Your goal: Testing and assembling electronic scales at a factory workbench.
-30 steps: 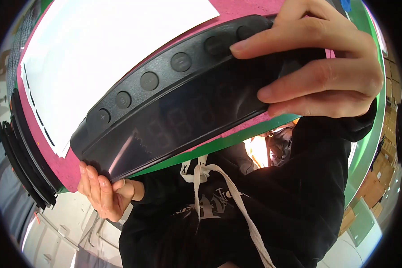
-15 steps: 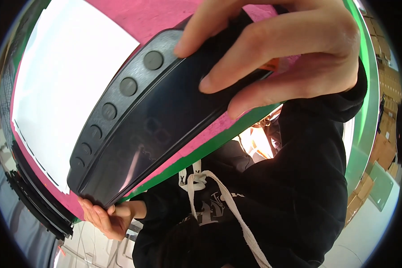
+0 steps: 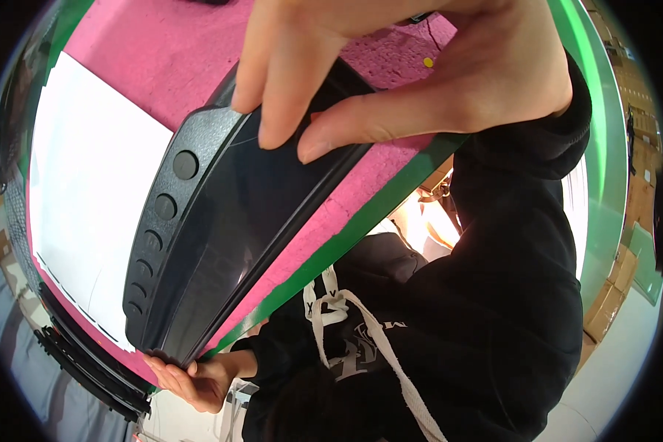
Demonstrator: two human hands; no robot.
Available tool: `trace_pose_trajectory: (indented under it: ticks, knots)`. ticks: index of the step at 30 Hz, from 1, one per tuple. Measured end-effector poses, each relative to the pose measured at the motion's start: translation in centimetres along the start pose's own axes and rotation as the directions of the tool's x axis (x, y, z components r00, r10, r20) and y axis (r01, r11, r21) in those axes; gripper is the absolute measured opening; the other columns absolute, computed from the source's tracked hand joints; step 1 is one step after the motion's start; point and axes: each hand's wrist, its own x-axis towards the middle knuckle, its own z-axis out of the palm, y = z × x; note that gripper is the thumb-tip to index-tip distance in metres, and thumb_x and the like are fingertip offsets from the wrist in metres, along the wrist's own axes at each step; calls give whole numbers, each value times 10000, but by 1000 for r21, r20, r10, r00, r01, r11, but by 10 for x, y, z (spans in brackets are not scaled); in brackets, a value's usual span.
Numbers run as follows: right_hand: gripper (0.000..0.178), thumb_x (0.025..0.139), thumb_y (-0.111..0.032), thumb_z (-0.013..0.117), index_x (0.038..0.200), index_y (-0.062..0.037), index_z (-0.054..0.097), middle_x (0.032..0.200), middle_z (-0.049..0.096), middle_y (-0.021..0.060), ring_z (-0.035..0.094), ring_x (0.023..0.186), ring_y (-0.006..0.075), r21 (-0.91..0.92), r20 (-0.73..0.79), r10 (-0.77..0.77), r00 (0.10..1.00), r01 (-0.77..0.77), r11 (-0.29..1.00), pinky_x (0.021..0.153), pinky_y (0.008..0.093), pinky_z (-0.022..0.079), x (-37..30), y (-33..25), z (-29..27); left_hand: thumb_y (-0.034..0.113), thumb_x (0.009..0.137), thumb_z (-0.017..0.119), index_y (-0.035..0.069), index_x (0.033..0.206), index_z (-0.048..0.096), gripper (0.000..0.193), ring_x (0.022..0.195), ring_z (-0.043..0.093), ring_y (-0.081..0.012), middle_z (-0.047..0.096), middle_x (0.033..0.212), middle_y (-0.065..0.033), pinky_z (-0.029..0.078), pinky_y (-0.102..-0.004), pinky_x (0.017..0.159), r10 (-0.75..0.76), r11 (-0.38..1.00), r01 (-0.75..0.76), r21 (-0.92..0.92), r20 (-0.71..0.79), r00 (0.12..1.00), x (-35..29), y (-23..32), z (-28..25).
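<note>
A long black device point(image 3: 225, 221) with a dark glossy face fills the middle, tilted, with a row of round buttons point(image 3: 166, 207) along its grey strip. My left hand point(image 3: 195, 383) holds its lower end, fingers under the edge and thumb close to it. From the upper right my right hand point(image 3: 287, 144) reaches over the far end, thumb and fingertips brought near each other at the glossy face. A small orange-red bit point(image 3: 315, 116) shows between those fingers; what they pinch, if anything, I cannot make out. A thin line crosses the face beside them.
Under the device is a pink tabletop point(image 3: 147, 44) with a green border point(image 3: 331, 254). White paper point(image 3: 88, 184) lies on the left. Beyond the left edge are black strips point(image 3: 88, 376). Cardboard boxes point(image 3: 615, 287) stand at the far right.
My right hand has moved left, its thumb and fingers now closer together over the face. The device has shifted slightly left and down at its button side. My left hand still holds the lower end.
</note>
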Motion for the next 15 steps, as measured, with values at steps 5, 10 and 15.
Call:
trace_pose_trajectory:
  ticks: [5,10,15]
  knots:
    - [230,644,-131,717,850,-29,703,923,666,238,551,691,234,-36,-51,-15,999,14,999,555,284,432,-32,-3,-21,178,922,597,-119,961,628,301,916,642,-472,630,939,-351,567,-490,769,-6,1000,6,10,4,1000,1,0,0]
    - [232,641,-127,713,851,-28,703,917,667,236,555,687,235,-59,-99,-43,994,38,998,549,282,435,-18,-7,-2,105,895,627,-196,936,603,305,899,651,-450,627,927,-357,566,-474,790,-24,998,24,-53,-6,1000,-2,1,0]
    - [234,637,-122,710,851,-28,703,911,668,234,560,684,236,-92,-134,-67,989,55,994,544,280,438,-31,-12,-26,93,893,625,-195,936,602,292,905,649,-454,624,930,-362,567,-477,784,-21,999,21,-47,4,1000,2,0,0]
